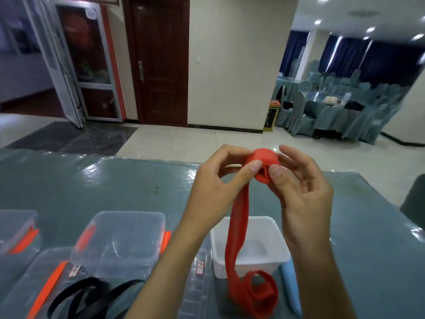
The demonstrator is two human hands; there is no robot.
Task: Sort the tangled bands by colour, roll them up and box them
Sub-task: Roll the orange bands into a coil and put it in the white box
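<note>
Both hands are raised above the worktop (115, 180), beyond the white box (273, 256). The left hand (220, 180) pinches the roll (262, 165) of the red band (239, 231) between thumb and curled fingers, with the thumb tip pressed on the near face of the roll. The right hand (301, 189) pinches the same roll from the opposite side, its thumb tip on the roll's near edge; its remaining fingers are spread and loosely bent behind the roll.

The roll is partly wound. The unrolled length of the red band hangs down from the roll, passes in front of the white box and ends in loose coils on the worktop just in front of that box.

The white box is open at the top; no contents are visible in it. A blue band (291, 288) lies on the worktop just right of the white box. A clear box (119, 238) with orange latches stands left of the white box. A black band (92, 298) lies in loose loops left of the white box, in front of the clear box, resting on a clear lid (39, 272) with an orange latch. 1 more clear container (16, 224) stands farther left of the white box, at the frame edge.
</note>
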